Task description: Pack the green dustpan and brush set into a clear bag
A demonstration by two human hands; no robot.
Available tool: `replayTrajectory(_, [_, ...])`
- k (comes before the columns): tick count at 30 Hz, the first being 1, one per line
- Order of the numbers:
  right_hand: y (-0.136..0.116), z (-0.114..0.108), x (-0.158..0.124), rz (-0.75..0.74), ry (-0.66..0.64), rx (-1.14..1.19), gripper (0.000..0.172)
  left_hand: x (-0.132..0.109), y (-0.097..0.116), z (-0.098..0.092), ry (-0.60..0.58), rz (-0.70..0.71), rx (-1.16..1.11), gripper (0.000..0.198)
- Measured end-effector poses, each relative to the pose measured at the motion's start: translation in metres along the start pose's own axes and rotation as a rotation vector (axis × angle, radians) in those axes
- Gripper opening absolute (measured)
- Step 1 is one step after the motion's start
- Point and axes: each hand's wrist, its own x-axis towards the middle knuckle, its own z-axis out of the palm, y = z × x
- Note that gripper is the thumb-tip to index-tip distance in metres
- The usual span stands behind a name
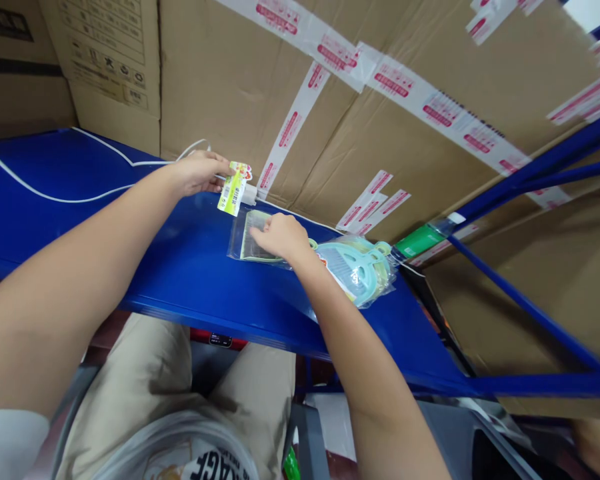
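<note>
Between the fingertips of my left hand [203,175] is a yellow-green printed tag [233,193] with a red and white shape at its top. My right hand [283,237] is closed over a clear plastic bag [236,240] on the blue shelf. Inside the bag shows a flat, pale green-edged rectangular piece with fine lines; my fingers partly hide it. Beside my right wrist lies a clear-wrapped pack of teal and pale green plastic pieces [363,267] with ring-shaped ends. A white block like a plug or adapter [250,195] sits just behind the tag.
Large taped cardboard boxes [205,80] stand along the back of the blue shelf [180,260]. A white cable [95,198] runs across it. A green-labelled bottle [423,240] lies at the right near blue metal bars [525,303]. Below, a grey crate [445,433] stands at the right.
</note>
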Motion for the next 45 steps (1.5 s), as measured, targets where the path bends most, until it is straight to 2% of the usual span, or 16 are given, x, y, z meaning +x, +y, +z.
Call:
replayTrajectory(3, [-0.018, -0.005, 0.01, 0.025, -0.123, -0.149, 0.032, -0.007, 0.006, 0.004, 0.068, -0.11, -0.176, 0.013])
replayTrajectory(6, [-0.027, -0.008, 0.02, 0.037, -0.224, -0.238, 0.044, -0.013, 0.013, 0.009, 0.093, -0.159, -0.227, 0.013])
replayTrajectory(10, [-0.035, -0.009, 0.027, 0.06, -0.322, -0.328, 0.047, -0.014, 0.015, 0.01, 0.087, -0.171, -0.227, 0.014])
replayTrajectory(22, [-0.044, -0.001, 0.024, 0.036, -0.284, -0.325, 0.047, -0.007, 0.007, 0.007, 0.029, -0.147, -0.168, 0.016])
replayTrajectory(27, [-0.032, -0.007, 0.026, -0.014, -0.258, -0.228, 0.031, -0.009, 0.008, 0.008, -0.004, -0.152, -0.156, 0.015])
replayTrajectory(29, [-0.026, -0.011, 0.025, -0.034, -0.222, -0.174, 0.023, -0.01, 0.008, 0.009, -0.057, -0.168, -0.126, 0.013])
replayTrajectory(31, [-0.019, -0.013, 0.022, -0.035, -0.191, -0.118, 0.018, -0.01, 0.007, 0.008, -0.164, -0.2, -0.066, 0.014])
replayTrajectory(34, [-0.011, -0.009, 0.016, -0.003, -0.159, -0.032, 0.028, -0.01, 0.001, 0.008, -0.364, -0.222, 0.028, 0.019])
replayTrajectory(37, [-0.005, -0.002, 0.013, 0.01, -0.128, 0.063, 0.038, -0.007, -0.008, 0.007, -0.508, -0.171, 0.067, 0.02])
replayTrajectory(40, [0.001, 0.003, 0.014, -0.004, -0.12, 0.154, 0.042, -0.002, -0.016, 0.006, -0.655, -0.125, 0.072, 0.018])
replayTrajectory(42, [0.005, 0.006, 0.016, -0.006, -0.115, 0.19, 0.042, 0.0, -0.02, 0.006, -0.732, -0.119, 0.082, 0.018])
replayTrajectory(45, [0.009, 0.007, 0.019, -0.003, -0.108, 0.207, 0.042, 0.001, -0.023, 0.007, -0.779, -0.132, 0.095, 0.02])
